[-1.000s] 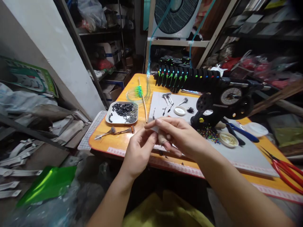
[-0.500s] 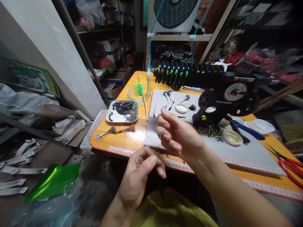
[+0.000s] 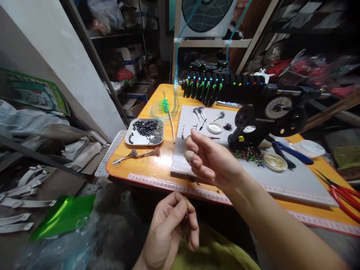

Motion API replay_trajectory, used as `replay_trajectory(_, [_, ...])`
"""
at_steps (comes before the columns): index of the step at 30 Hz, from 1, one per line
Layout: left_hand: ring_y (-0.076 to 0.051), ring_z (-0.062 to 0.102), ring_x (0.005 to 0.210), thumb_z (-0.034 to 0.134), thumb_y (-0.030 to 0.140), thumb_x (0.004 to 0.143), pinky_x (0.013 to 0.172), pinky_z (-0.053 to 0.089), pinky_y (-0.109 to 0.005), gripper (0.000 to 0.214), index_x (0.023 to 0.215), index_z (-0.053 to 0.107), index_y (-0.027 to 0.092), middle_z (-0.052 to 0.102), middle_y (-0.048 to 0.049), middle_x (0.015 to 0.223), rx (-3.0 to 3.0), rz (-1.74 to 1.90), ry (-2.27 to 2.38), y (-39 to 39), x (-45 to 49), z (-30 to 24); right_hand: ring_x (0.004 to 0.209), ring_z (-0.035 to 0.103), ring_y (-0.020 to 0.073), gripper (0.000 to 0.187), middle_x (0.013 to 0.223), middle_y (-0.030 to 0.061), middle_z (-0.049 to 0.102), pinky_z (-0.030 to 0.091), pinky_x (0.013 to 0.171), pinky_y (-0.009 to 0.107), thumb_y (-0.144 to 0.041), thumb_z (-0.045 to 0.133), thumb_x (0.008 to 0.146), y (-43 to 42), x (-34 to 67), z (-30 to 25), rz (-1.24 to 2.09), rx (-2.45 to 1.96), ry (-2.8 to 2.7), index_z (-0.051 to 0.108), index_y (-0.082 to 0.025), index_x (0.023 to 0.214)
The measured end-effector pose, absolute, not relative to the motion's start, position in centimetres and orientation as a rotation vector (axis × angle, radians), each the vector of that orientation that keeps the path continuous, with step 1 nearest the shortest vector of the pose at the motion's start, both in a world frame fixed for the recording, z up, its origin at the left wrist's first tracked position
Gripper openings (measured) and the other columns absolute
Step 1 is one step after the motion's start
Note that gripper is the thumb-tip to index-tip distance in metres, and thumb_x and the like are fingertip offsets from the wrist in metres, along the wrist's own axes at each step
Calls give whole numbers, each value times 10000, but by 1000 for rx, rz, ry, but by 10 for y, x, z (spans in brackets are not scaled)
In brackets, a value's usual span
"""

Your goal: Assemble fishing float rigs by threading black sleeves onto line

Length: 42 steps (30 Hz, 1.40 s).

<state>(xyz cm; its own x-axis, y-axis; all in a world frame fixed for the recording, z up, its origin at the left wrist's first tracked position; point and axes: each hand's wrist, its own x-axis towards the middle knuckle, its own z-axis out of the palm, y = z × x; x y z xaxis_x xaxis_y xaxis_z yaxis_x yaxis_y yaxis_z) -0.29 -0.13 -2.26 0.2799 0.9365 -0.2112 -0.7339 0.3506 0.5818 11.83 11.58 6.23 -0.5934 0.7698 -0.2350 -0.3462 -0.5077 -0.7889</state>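
Observation:
My left hand hangs low in front of the orange table, above my lap, with thumb and fingers pinched on a tiny dark piece. My right hand is raised over the front edge of the grey mat, fingers curled; one fingertip wears a tan bandage. A very thin line seems to run between the two hands, hard to make out. A black winding machine with a dial stands just behind my right hand.
A white tray of small black parts sits at the table's left, two small brush-like pieces before it. Coloured beads, a small dish, blue pliers and red scissors lie to the right. Clutter and green foil fill the floor at left.
My hands, pinched together over the table edge a second ago, have drawn apart: the left hand dropped down toward my lap, the right hand lifted slightly and stayed over the mat.

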Motion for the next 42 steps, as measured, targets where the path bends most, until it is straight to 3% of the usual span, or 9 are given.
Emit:
replay_trajectory(7, [-58,530,364,747,404,853,332,367,-116,281,811,642,147,651,9,607,426,1159,644,1,-8,-22,245,389,59,360,472,-48,591,280,250,144,-538,634,885,114,122,55,1908,-816,-1132,623,-179,859])
replay_trajectory(11, [-80,577,451,673,344,929,435,445,-139,235,1096,661,179,686,5,634,619,1298,886,4,-19,-25,330,421,55,270,515,-67,600,304,322,138,-430,684,904,113,137,56,1507,-844,-1221,637,-205,1046])
replay_trajectory(14, [-125,654,576,651,314,942,530,532,-213,429,1353,545,251,763,-48,930,808,1431,1164,3,-28,-29,419,422,53,140,546,-76,571,292,381,139,-340,664,932,115,148,63,1227,-868,-1249,649,-236,1023])
replay_trajectory(17, [-152,723,715,666,286,926,640,585,-264,505,1404,510,328,642,-96,1372,909,1500,1290,-1,-34,-34,496,473,77,131,575,-52,567,311,426,166,-321,631,948,123,149,71,1012,-968,-1442,673,-228,1030])
replay_trajectory(20, [-159,744,786,709,226,887,714,584,-249,582,1420,524,370,573,-75,1480,1075,1493,1434,-8,-39,-40,506,481,91,190,559,-60,544,337,459,183,-360,633,944,136,145,71,954,-1028,-1527,654,-227,1078])
replay_trajectory(26, [-117,607,576,616,319,940,588,533,-282,454,1387,541,289,609,-106,1362,1380,1395,1740,-9,-50,-42,414,431,77,301,478,-45,522,284,398,182,-425,731,847,150,141,57,1303,-1065,-1625,739,-125,882])
replay_trajectory(30, [-214,646,1008,526,271,996,892,507,-339,194,1128,667,260,651,-75,1185,1556,1488,1587,11,-43,-20,394,353,47,398,469,-52,496,185,380,162,-503,633,902,138,145,55,1529,-995,-1579,752,-123,883])
replay_trajectory(35, [-269,515,1279,495,285,1011,1057,375,-406,318,1314,563,218,588,-123,1343,1608,1333,1257,57,-15,17,379,320,38,432,426,-72,451,156,366,162,-520,719,839,127,145,70,1675,-890,-1523,780,-107,948])
replay_trajectory(42, [-177,521,723,489,346,1017,706,398,-313,328,742,580,191,565,-16,731,1431,1275,1051,77,-2,28,298,286,16,347,391,-83,486,162,318,128,-422,725,867,123,145,76,1874,-789,-1379,745,-92,971])
